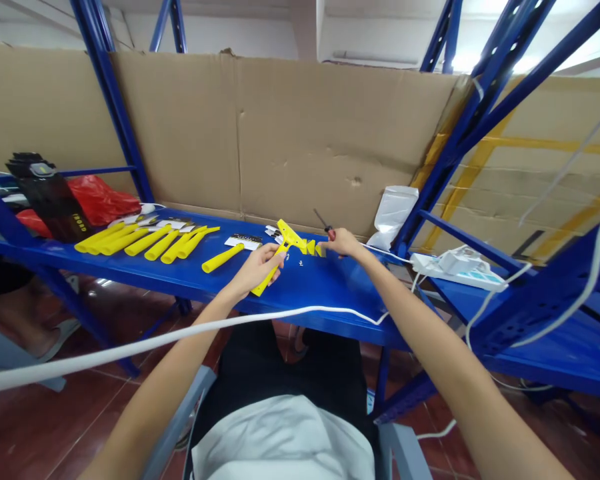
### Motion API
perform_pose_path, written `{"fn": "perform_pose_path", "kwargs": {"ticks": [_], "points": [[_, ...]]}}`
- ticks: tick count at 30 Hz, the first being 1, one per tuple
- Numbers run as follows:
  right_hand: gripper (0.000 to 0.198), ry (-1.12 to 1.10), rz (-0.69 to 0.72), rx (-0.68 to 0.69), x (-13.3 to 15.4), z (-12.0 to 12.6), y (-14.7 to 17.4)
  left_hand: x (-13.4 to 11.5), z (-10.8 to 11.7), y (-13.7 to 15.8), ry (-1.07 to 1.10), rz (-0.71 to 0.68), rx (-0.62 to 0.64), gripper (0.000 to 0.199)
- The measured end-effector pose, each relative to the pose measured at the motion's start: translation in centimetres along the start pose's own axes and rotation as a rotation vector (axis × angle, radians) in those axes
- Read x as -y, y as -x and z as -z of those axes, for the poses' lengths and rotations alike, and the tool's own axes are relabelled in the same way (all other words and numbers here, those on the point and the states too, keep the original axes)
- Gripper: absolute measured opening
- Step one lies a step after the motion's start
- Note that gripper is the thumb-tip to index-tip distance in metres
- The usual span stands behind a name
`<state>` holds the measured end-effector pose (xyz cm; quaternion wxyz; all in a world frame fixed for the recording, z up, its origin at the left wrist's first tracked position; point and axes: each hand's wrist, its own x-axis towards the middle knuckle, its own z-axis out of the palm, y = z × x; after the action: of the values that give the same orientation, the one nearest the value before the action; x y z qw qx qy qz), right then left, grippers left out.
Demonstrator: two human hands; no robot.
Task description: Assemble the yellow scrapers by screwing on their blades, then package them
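Observation:
My left hand [261,268] is closed round the handle of a yellow scraper [291,235], its wide head tilted up and away from me. A screwdriver [325,223] with a dark red handle is in my right hand [345,243], its thin shaft pointing up and left. The fingers of that hand are down beside small yellow wedge-shaped pieces [311,247] at the right of the scraper head; whether they touch one I cannot tell. Tiny light bits [301,263] lie on the blue shelf [330,287] between my hands.
Several yellow handles [145,243] lie in a row at the left, and one single handle [223,258] lies nearer. A black bottle [50,200] and red plastic bag [100,199] stand behind. At the right are a white pouch [393,217] and power strip [457,267]. A white cable [180,333] crosses before me.

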<state>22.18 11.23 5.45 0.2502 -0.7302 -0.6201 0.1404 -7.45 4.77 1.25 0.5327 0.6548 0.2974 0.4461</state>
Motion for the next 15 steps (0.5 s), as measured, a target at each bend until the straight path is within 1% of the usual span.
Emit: {"fn": "perform_pose_path", "kwargs": {"ticks": [2,4,6,10,15], "points": [[0.032,0.046,-0.037,0.067,-0.4,-1.6,-1.0,0.1,0.1,0.1,-0.029,-0.002,0.002,0.053],[0.041,0.076,-0.070,0.110,-1.0,-2.7,-1.6,0.2,0.3,0.1,-0.068,-0.004,0.015,0.050],[0.046,0.087,-0.095,0.124,-1.6,-3.2,-1.9,0.4,0.4,0.1,-0.113,-0.013,0.044,0.047],[0.046,0.071,-0.124,0.134,-2.6,-3.3,-2.1,0.6,0.4,0.0,-0.178,-0.026,0.090,0.043],[0.044,0.031,-0.148,0.133,-3.6,-2.9,-2.2,0.7,0.4,0.0,-0.200,-0.024,0.111,0.045]]}}
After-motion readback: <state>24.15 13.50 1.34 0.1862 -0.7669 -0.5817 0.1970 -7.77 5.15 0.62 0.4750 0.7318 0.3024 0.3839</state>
